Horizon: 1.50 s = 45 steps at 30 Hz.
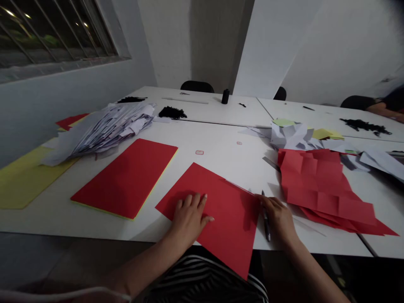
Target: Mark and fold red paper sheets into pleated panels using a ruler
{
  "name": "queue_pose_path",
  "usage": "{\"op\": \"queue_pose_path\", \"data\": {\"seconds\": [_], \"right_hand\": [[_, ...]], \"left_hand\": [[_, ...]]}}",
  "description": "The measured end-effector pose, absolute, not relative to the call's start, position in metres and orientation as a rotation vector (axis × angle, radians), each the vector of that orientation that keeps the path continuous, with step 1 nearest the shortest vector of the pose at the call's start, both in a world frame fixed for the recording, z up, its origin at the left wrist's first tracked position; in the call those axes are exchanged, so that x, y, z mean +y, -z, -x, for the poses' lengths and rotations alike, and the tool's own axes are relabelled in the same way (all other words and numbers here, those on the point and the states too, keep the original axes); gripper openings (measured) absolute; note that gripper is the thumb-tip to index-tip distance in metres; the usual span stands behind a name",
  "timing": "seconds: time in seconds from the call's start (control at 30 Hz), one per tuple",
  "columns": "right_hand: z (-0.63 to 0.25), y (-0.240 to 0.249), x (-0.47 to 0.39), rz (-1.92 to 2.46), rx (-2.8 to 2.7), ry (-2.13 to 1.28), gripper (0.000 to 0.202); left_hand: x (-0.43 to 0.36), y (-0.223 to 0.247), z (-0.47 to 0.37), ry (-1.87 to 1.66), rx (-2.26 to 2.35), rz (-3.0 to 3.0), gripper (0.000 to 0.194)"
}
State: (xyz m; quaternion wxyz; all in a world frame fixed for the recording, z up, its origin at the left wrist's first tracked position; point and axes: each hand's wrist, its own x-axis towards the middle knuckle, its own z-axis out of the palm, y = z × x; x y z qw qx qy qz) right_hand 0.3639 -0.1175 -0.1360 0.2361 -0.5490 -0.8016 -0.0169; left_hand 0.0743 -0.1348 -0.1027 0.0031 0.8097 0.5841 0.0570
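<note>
A red sheet of paper [221,210] lies turned at an angle at the table's front edge, its near corner hanging over the edge. My left hand [189,216] rests on its left part with the fingers spread. At the sheet's right corner, my right hand [277,214] has its fingers closed at the paper's edge, where a thin clear strip [240,186] lies along the upper right side. A dark pen [266,219] lies just left of my right hand. Left of the sheet is a stack of red paper [128,179] with yellow edges below.
Piled papers [107,130] stand at the left over yellow sheets [28,181]. Creased red paper [315,181] and crumpled white paper [292,135] lie at the right. Farther back are a black bottle [225,97] and black yarn [172,112]. A person's arm [386,110] is at the far right.
</note>
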Motion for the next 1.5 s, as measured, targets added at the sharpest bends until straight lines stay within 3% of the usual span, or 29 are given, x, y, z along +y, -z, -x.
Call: {"op": "queue_pose_path", "data": {"seconds": [0.1,0.37,0.53,0.6,0.67,0.83,0.97,1.13,1.5], "right_hand": [[-0.363,0.131,-0.119,1.555,-2.091,-0.028,0.04],[-0.35,0.119,-0.13,1.468,-1.985,-0.122,0.034],[-0.35,0.125,-0.128,1.482,-2.097,-0.077,0.038],[-0.355,0.129,-0.128,1.502,-2.119,-0.011,0.037],[-0.36,0.133,-0.129,1.513,-2.124,0.046,0.036],[-0.367,0.144,-0.137,1.499,-2.157,0.05,0.034],[-0.366,0.149,-0.137,1.5,-2.151,0.014,0.028],[-0.365,0.145,-0.138,1.522,-2.074,0.039,0.026],[-0.367,0.152,-0.145,1.577,-1.829,-0.018,0.022]], "left_hand": [[-0.128,0.102,-0.067,-0.221,1.69,-2.581,0.05],[-0.101,0.093,-0.058,-0.253,1.065,-2.62,0.017],[-0.096,0.09,-0.061,-0.193,0.823,-2.713,0.053],[-0.099,0.084,-0.059,-0.205,0.815,-2.711,0.057],[-0.1,0.077,-0.057,-0.176,0.758,-2.667,0.054],[-0.092,0.07,-0.066,-0.1,0.851,-2.51,0.017],[-0.084,0.08,-0.102,-0.297,1.084,-2.55,0.02],[-0.084,0.104,-0.147,-0.481,1.003,-2.843,0.019],[-0.086,0.137,-0.142,-0.595,0.9,-2.953,0.036]]}}
